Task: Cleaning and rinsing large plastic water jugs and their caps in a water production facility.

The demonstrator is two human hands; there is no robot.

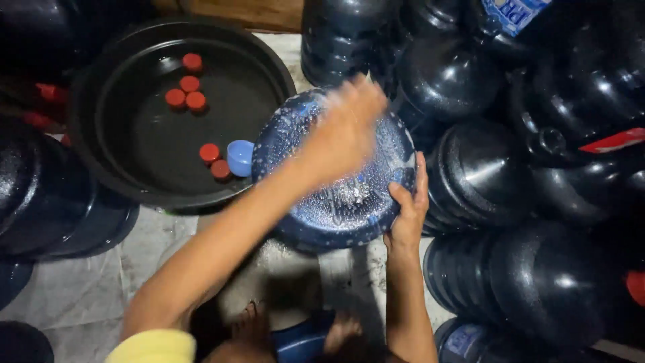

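A big blue water jug lies tipped with its round, soapy bottom facing me. My right hand grips the bottom's right rim. My left hand is blurred and presses on the wet bottom near its upper edge; I cannot tell whether it holds a sponge or cloth. My bare feet show below the jug.
A black basin of water at upper left holds several red caps and one blue cap. Many dark blue jugs crowd the right side and top, and more lie at the left. Wet grey floor lies below.
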